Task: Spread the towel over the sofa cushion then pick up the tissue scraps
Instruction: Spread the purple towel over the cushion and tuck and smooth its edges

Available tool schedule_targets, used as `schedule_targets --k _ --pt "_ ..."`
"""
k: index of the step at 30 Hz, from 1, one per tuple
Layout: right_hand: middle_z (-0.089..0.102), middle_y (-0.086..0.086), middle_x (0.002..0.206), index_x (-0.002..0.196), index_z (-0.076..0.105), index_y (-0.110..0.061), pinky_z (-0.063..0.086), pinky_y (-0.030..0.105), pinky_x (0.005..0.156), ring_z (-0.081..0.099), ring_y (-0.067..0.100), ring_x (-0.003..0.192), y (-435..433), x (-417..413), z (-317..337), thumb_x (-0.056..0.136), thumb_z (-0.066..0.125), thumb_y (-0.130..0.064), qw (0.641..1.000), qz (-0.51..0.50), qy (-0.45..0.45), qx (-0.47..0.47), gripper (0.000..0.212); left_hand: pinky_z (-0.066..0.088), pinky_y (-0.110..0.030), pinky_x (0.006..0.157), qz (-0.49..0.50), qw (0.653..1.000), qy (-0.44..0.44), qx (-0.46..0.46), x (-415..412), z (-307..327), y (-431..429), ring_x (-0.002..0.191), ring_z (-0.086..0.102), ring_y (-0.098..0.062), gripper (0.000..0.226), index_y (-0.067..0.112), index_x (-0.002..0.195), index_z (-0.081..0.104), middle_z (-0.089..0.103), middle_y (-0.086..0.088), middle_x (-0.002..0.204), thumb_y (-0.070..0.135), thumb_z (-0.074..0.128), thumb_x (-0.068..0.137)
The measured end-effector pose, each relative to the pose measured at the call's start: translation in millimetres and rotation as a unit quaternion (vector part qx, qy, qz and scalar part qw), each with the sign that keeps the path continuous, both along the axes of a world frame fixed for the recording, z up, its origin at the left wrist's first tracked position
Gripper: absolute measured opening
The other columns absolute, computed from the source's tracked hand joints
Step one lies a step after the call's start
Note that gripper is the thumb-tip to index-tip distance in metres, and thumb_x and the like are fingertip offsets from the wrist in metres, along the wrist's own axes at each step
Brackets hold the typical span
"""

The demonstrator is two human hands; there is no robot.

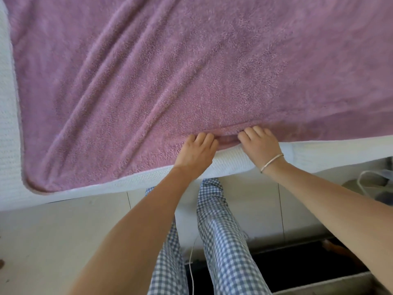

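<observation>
A large purple towel [170,71] lies spread over the white sofa cushion [319,152], with long diagonal creases across its left half. My left hand [196,153] and my right hand [260,144] sit side by side at the towel's near edge, fingers curled over the hem and gripping it. A small fold of towel bunches between the two hands. The right wrist wears a thin bracelet. No tissue scraps show in this view.
White cushion fabric [8,116] shows along the left side and the front edge. Pale floor tiles [63,231] lie below, with my checked trouser legs [223,241], a thin white cable [192,258] and a dark mat [287,265] at lower right.
</observation>
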State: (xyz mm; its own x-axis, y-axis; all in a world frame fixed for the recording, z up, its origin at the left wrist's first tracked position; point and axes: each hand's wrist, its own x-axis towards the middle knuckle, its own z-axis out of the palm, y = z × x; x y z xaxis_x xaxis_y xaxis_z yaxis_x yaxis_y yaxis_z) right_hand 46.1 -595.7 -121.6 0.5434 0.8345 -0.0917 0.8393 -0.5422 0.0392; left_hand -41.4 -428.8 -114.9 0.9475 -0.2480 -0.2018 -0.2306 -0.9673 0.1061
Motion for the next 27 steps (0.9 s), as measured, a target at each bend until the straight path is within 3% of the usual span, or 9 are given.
schedule_targets --k 6,11,14,15,18,21,23,25,27 --pt "0.054 0.001 0.044 0.048 0.057 -0.012 0.039 0.018 0.040 0.055 0.019 0.041 -5 -2 6 0.056 0.038 -0.006 0.997 0.023 0.051 0.052 0.021 0.041 -0.020 0.048 -0.034 0.997 0.061 0.013 9 11 -9 0.052 0.056 -0.014 0.006 0.019 0.056 0.061 0.059 0.005 0.057 0.024 0.058 0.053" --pt "0.054 -0.001 0.047 0.054 0.056 -0.014 0.038 0.023 0.043 0.054 0.018 0.044 -19 -24 3 0.060 0.041 -0.004 0.996 0.002 0.059 0.070 0.019 0.042 -0.021 0.046 -0.032 0.996 0.075 -0.023 -19 3 -13 0.051 0.056 -0.016 0.020 0.017 0.059 0.061 0.059 0.003 0.057 0.018 0.041 0.063" --pt "0.055 -0.001 0.054 0.068 0.045 -0.015 0.032 0.025 0.059 0.056 0.019 0.051 -25 -15 3 0.065 0.041 -0.006 0.998 -0.019 0.015 0.066 0.010 0.043 -0.022 0.046 -0.044 0.997 0.066 -0.008 -12 6 -17 0.052 0.057 -0.015 0.004 0.017 0.062 0.063 0.060 0.003 0.059 0.019 0.066 0.060" --pt "0.056 -0.001 0.056 0.071 0.041 -0.015 0.035 0.026 0.060 0.056 0.020 0.052 -27 -11 2 0.066 0.040 -0.007 0.998 -0.031 0.005 0.055 0.010 0.044 -0.022 0.046 -0.037 0.997 0.070 -0.004 -9 6 -19 0.052 0.057 -0.015 0.017 0.017 0.065 0.064 0.060 0.003 0.060 0.021 0.076 0.054" --pt "0.059 -0.001 0.057 0.068 0.052 -0.015 0.047 0.024 0.054 0.059 0.020 0.054 -36 1 3 0.068 0.037 -0.009 0.998 -0.057 0.006 -0.017 0.016 0.044 -0.022 0.047 -0.021 0.996 0.081 0.000 4 9 -26 0.053 0.058 -0.015 0.036 0.018 0.069 0.064 0.061 0.004 0.062 0.026 0.086 0.042" --pt "0.060 0.000 0.051 0.059 0.065 -0.014 0.046 0.021 0.047 0.060 0.020 0.048 -47 7 2 0.065 0.036 -0.010 0.996 -0.068 0.015 -0.046 0.030 0.039 -0.019 0.041 -0.014 0.995 0.102 0.011 15 13 -30 0.045 0.055 -0.013 0.030 0.019 0.057 0.061 0.058 0.005 0.052 0.017 0.084 0.038" --pt "0.058 0.002 0.047 0.061 0.063 -0.011 0.043 0.020 0.040 0.058 0.021 0.042 -52 6 3 0.062 0.037 -0.008 0.997 -0.060 0.020 -0.043 0.026 0.035 -0.015 0.035 -0.010 0.993 0.112 -0.026 16 9 -31 0.040 0.054 -0.012 0.031 0.018 0.051 0.059 0.057 0.005 0.047 0.013 0.085 0.034" --pt "0.055 0.004 0.046 0.069 0.050 -0.010 0.041 0.020 0.037 0.055 0.022 0.039 -58 2 5 0.059 0.040 -0.008 0.997 -0.051 0.028 -0.049 0.014 0.039 -0.017 0.036 -0.002 0.989 0.139 -0.051 15 18 -31 0.048 0.059 -0.014 0.028 0.014 0.058 0.062 0.062 0.002 0.055 0.012 0.085 0.042" --pt "0.057 0.004 0.047 0.070 0.050 -0.010 0.043 0.021 0.039 0.057 0.022 0.041 -62 -1 7 0.053 0.053 -0.009 0.995 -0.051 0.047 -0.074 0.018 0.051 -0.028 0.060 0.004 0.976 0.209 -0.055 13 20 -26 0.083 0.064 -0.020 0.013 0.007 0.091 0.064 0.067 -0.005 0.090 0.015 0.065 0.081"
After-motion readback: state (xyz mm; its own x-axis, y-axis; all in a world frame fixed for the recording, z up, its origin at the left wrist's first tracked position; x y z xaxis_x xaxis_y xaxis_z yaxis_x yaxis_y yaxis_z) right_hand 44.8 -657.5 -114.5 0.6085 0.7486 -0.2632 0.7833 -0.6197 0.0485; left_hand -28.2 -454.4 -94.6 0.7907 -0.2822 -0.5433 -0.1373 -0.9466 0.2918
